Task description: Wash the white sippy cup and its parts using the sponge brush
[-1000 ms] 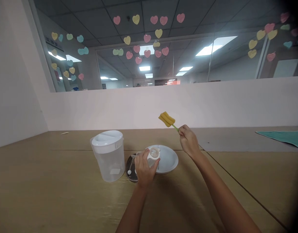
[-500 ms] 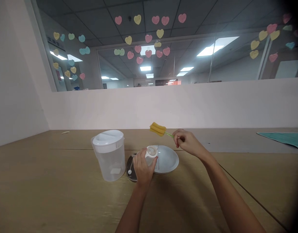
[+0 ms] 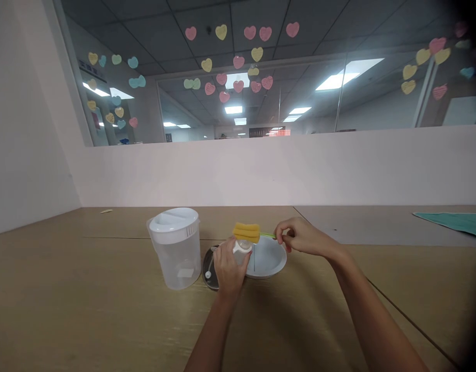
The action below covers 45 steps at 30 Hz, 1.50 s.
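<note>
My left hand (image 3: 229,263) is wrapped round a small white bottle (image 3: 242,251) whose round mouth faces up. In my right hand (image 3: 295,235), the fingers pinch the thin green handle of a sponge brush (image 3: 246,232). Its yellow sponge head lies sideways over the bottle's mouth; whether the two touch I cannot tell. Beneath and to the right of the bottle is a white bowl (image 3: 271,258). Partly hidden behind my left hand, a dark round lid (image 3: 210,274) with a pale cord and knob rests on the table.
A clear plastic pitcher (image 3: 179,263) with a white lid stands left of my left hand. Teal cloth (image 3: 455,223) lies at the far right of the wooden table (image 3: 117,310). A white wall (image 3: 261,173) rises behind, below a window with heart-shaped notes.
My right hand has lowered the sponge brush, and its yellow head has come down and slightly left, over the bottle's mouth. My left hand keeps the bottle nearly where it was.
</note>
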{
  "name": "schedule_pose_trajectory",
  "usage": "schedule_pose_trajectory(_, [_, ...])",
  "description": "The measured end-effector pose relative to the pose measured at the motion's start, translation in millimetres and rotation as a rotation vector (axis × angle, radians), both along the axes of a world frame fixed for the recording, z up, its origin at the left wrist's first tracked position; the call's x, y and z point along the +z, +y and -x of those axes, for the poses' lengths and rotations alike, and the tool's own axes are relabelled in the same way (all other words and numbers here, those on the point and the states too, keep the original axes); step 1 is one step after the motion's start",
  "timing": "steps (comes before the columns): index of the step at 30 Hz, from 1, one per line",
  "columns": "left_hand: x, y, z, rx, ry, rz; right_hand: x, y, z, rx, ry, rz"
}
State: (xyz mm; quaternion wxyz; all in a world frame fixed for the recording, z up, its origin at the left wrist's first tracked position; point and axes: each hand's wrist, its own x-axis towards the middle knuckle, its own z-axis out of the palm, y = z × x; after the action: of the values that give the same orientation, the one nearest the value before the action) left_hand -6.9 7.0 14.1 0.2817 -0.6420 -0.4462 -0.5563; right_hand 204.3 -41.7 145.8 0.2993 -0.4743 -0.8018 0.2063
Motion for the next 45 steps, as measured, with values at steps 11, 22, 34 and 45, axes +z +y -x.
schedule_pose_trajectory(11, [0.2, 0.1, 0.4, -0.009, -0.045, 0.010, 6.9, -8.1, -16.4, -0.096, -0.048, 0.012])
schedule_pose_trajectory(22, [-3.3, -2.5, -0.9, -0.047, 0.073, 0.009, 2.2, -2.7, -8.5, -0.105, -0.138, 0.059])
schedule_pose_trajectory(34, [1.8, -5.6, 2.2, -0.051, 0.288, -0.093, 6.1, -10.1, -4.8, -0.170, -0.210, 0.067])
schedule_pose_trajectory(45, [8.0, -7.7, 1.4, -0.059, 0.351, -0.233, -6.3, 3.5, 31.6, -0.078, -0.223, -0.104])
